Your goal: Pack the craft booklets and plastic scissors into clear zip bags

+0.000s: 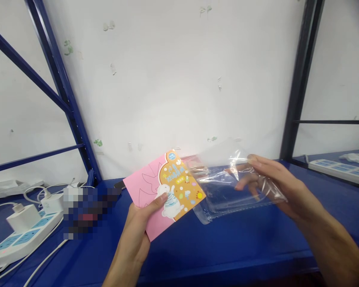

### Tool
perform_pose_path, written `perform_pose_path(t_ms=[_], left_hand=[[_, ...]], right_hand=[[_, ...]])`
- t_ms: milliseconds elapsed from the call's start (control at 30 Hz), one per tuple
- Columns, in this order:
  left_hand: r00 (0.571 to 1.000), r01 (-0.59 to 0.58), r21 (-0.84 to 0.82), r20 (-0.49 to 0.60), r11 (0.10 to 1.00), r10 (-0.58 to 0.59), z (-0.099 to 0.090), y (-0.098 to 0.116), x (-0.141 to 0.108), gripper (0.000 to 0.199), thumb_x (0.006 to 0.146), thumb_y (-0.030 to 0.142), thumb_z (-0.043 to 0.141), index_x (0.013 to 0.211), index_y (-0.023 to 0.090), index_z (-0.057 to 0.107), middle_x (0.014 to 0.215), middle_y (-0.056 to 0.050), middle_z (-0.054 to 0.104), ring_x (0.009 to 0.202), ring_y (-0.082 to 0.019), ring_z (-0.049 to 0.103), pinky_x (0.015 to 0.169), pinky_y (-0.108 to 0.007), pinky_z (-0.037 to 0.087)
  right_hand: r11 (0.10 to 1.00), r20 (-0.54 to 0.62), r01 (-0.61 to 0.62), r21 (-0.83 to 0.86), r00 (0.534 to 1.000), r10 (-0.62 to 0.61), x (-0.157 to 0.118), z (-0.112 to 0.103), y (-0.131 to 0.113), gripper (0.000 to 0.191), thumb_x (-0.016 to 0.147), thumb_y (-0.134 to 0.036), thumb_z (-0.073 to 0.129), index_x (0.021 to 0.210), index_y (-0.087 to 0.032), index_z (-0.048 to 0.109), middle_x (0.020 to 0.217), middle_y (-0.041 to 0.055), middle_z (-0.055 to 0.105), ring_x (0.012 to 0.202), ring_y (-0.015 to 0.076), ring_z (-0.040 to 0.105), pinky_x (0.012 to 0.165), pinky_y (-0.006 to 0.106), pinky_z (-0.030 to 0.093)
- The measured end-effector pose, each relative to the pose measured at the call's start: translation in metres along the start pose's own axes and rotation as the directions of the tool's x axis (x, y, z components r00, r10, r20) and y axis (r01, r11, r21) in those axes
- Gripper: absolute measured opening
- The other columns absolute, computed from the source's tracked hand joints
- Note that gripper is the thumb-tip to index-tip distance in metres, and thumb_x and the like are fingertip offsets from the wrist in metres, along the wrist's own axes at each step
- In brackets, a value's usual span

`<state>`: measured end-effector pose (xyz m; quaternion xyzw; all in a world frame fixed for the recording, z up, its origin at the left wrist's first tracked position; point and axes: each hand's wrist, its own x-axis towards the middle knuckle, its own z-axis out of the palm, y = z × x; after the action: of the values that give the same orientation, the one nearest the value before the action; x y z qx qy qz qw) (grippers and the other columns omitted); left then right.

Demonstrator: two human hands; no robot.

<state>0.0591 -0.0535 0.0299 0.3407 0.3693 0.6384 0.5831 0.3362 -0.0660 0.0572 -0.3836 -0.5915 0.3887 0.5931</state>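
- Closest to the camera, a left hand (134, 235) is being kept closed on the lower edge of a pink-and-orange illustrated card (170, 191), which is being pinched from front and back and tilted up off the tabletop.
- Just to the right, a right hand (281, 187) is being held in a loose, partly open curl, with a clear plastic bag (221, 187) being gripped at its right end; the film is being bunched around the hand, so the exact hold cannot be told.
- Between the hands, the card's right edge is being overlapped by or kept touching the bag's left end; which lies in front cannot be told.
- Beneath both hands, a blue-covered table (227, 247) is being lit from above.
- Further left, a white power strip (24, 243) is being occupied by white plug adapters (23, 218), and white cables (38, 255) are being trailed across the blue surface beside a pixelated patch (89, 211).
- Toward the far right, a second power strip (341, 171) is being shown on the blue surface behind a dark steel upright (302, 79).
- Furthest away, a white wall (167, 79) is being crossed on the left by blue steel shelf framing (62, 91).
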Motion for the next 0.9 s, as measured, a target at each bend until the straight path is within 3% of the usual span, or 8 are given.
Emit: perform_pose_path(t_ms=[267, 533, 667, 767, 900], left_hand=[[0.999, -0.034, 0.029, -0.016, 0.999, 0.035, -0.002, 0.001, 0.001, 0.075, 0.069, 0.007, 0.085, 0.14, 0.017, 0.061, 0.113, -0.015, 0.079, 0.097, -0.033, 0.077, 0.09, -0.043, 0.064], [0.999, -0.024, 0.022, -0.022, 0.999, 0.025, -0.002, -0.001, 0.003, 0.077, 0.069, 0.005, 0.085, 0.141, 0.018, 0.059, 0.114, -0.015, 0.078, 0.098, -0.034, 0.077, 0.091, -0.043, 0.063], [0.999, 0.042, -0.004, 0.003, 0.999, -0.042, -0.005, 0.0, 0.002, 0.075, 0.072, 0.006, 0.083, 0.142, 0.016, 0.058, 0.117, -0.018, 0.077, 0.101, -0.035, 0.076, 0.093, -0.045, 0.062], [0.997, 0.078, -0.016, 0.007, 0.997, -0.078, -0.007, 0.002, 0.002, 0.076, 0.071, 0.005, 0.083, 0.142, 0.015, 0.057, 0.117, -0.018, 0.077, 0.1, -0.036, 0.076, 0.093, -0.046, 0.062], [0.999, 0.051, 0.003, 0.017, 0.999, -0.051, -0.006, 0.002, 0.001, 0.084, 0.067, 0.005, 0.086, 0.144, 0.017, 0.056, 0.114, -0.016, 0.078, 0.099, -0.035, 0.076, 0.093, -0.044, 0.062]], right_hand=[[1.0, 0.008, -0.022, 0.008, 1.0, 0.022, 0.001, -0.013, 0.005, 0.034, 0.094, -0.052, 0.061, 0.085, -0.022, 0.074, 0.118, 0.01, 0.074, 0.073, 0.0212, 0.07, 0.048, 0.029, 0.043], [0.998, 0.023, -0.049, -0.042, 0.998, 0.05, 0.003, -0.005, 0.003, 0.036, 0.092, -0.056, 0.062, 0.084, -0.022, 0.072, 0.121, 0.01, 0.073, 0.074, 0.0225, 0.07, 0.052, 0.031, 0.047], [0.978, -0.016, -0.009, -0.208, 1.0, 0.006, 0.006, -0.008, 0.006, 0.04, 0.092, -0.059, 0.061, 0.077, -0.022, 0.068, 0.105, 0.0089, 0.073, 0.079, 0.0235, 0.07, 0.057, 0.031, 0.05], [0.959, -0.054, 0.019, -0.284, 0.998, -0.036, 0.008, -0.011, 0.009, 0.038, 0.09, -0.06, 0.062, 0.08, -0.024, 0.068, 0.088, 0.0058, 0.071, 0.072, 0.0212, 0.068, 0.056, 0.031, 0.052], [0.955, -0.049, 0.008, -0.295, 0.999, -0.024, 0.009, -0.009, 0.011, 0.037, 0.093, -0.06, 0.058, 0.091, -0.025, 0.068, 0.094, 0.0058, 0.074, 0.055, 0.0148, 0.06, 0.046, 0.028, 0.046]])
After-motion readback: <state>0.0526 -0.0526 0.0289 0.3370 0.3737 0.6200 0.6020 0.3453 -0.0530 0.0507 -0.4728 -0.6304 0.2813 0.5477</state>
